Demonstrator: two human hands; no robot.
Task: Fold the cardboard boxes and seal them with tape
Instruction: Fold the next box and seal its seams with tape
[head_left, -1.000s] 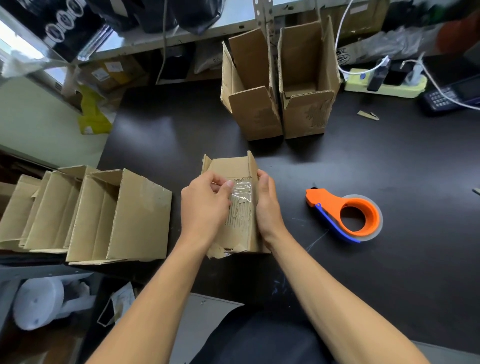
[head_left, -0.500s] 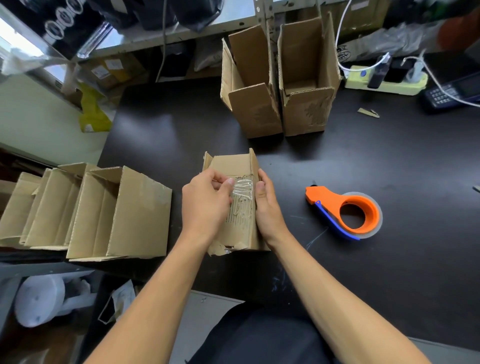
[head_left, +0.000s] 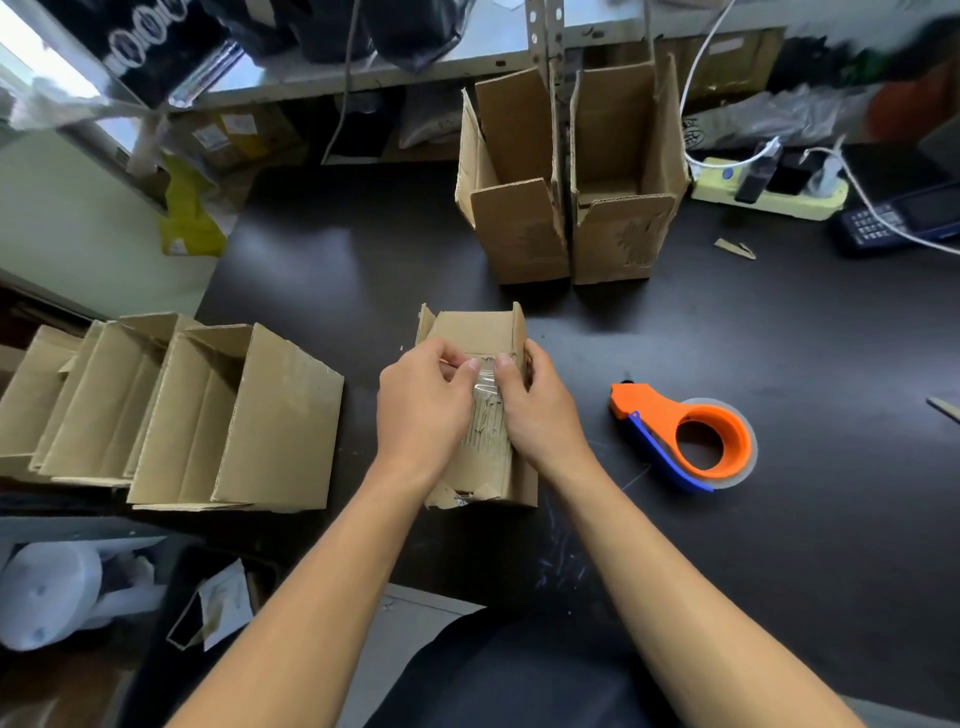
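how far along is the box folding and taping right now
Done: two upright brown cardboard boxes at the back. In hand: left hand and right hand press clear tape onto the small cardboard box. Possibly left: open boxes lying leftward; orange tape dispenser idle.

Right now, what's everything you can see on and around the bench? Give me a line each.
box in hand: one, brown, bench centre, clear tape on its top
upright boxes: two, brown, open tops, side by side at bench rear
side boxes: a row of at least three, brown, lying at bench left edge
tape dispenser: one, orange and blue, right of the box in hand
power strip: one, pale yellow, rear right, with plugs and white cables
handset: one, dark, keypad, far right
bench: one, black
left hand: on the box, thumb at the tape
right hand: on the box, thumb at the tape
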